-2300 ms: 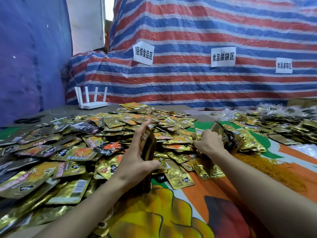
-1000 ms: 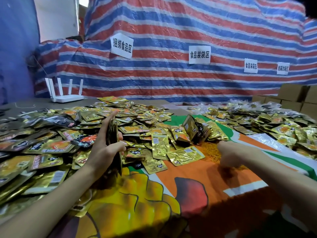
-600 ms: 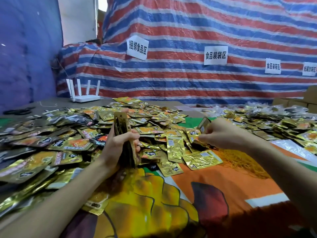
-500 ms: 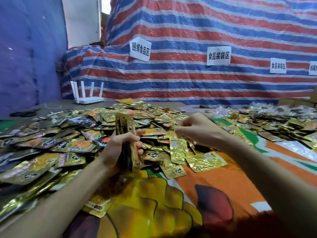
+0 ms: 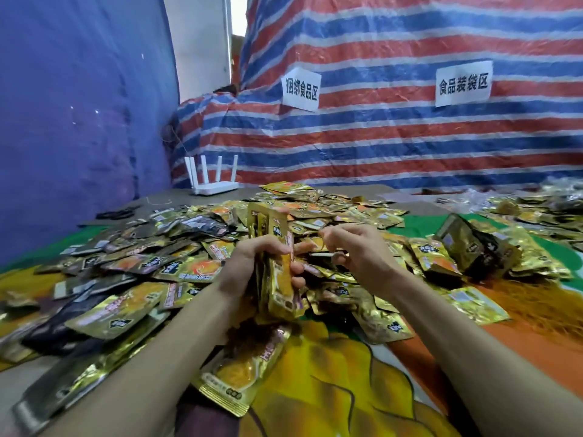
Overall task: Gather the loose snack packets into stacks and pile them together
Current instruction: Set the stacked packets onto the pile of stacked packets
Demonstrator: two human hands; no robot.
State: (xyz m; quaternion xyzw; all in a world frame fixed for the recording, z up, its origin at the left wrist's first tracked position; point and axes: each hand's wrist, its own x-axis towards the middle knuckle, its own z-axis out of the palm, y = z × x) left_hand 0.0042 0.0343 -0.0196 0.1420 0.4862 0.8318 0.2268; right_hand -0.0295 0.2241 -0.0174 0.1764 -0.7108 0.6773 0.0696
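- The left hand [image 5: 252,261] is gripping an upright stack of packets [image 5: 279,230] above loose packets [image 5: 189,269] on the counter [image 5: 331,370].
- The right hand [image 5: 362,257] is curling beside it; I cannot tell what it is holding.
- Squaring the edges first is worth doing.

a makeshift packing workshop: striped tarp walls [image 5: 410,137], zone signs [image 5: 463,84].
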